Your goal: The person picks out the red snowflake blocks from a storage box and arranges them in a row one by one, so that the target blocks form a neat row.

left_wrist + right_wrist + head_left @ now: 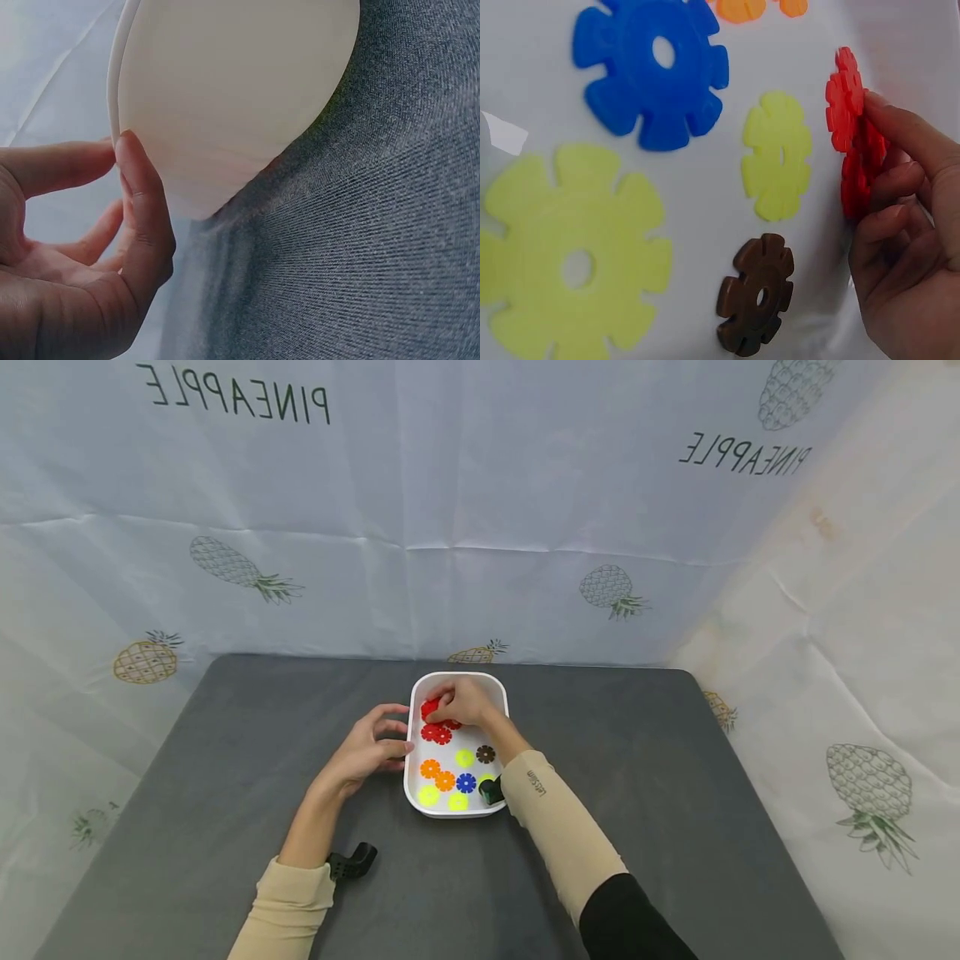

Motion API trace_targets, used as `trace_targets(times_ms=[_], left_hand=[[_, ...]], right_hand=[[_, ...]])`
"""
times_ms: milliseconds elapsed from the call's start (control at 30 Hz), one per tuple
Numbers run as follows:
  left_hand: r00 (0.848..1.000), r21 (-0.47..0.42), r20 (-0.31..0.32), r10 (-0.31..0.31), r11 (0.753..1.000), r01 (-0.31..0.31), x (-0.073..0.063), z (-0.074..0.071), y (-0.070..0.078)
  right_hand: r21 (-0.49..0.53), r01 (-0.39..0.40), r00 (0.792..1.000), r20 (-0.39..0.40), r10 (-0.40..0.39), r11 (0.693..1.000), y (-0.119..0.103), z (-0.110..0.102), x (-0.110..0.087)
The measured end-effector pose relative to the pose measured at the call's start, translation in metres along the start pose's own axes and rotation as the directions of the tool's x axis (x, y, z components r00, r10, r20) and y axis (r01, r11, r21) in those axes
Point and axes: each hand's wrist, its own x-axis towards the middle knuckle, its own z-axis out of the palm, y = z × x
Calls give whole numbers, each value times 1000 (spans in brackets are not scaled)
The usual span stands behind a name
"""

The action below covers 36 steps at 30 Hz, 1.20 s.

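A white tray [411, 789] stands on the grey table with notched plastic discs in it. My left hand [363, 752] holds the tray's left rim, its thumb and fingers curved against it; in the left wrist view the fingertips [127, 142] meet right at the edge. My right hand [463, 702] reaches into the tray's far end and grips a red notched disc [844, 109] with curled fingers. More red discs [437, 734] lie grouped close to it, some partly hidden by the fingers.
Toward the tray's near end lie orange discs [430, 768], a blue disc [466, 783], several yellow discs [428, 796] and a brown disc [485, 754]. The right sleeve [558, 818] crosses the tray's near right corner. A pineapple-print cloth [450, 477] hangs behind the table.
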Motion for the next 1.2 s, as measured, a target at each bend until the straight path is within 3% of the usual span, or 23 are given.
trace_targets(times_ms=[267,500,1200], left_hand=[[1000,-2,-13,6,1000,-6,-1,0,-1],[1000,-10,-13,16,1000,-16,-4,-1,-3],[1000,-20,-12,9,1000,-9,-3,1,-5]], right_hand=[[-44,35,999,18,-34,998,-4,2,1],[-43,9,1000,-3,-9,999,-3,3,1],[-126,43,999,21,-41,991,-16,-2,-6]])
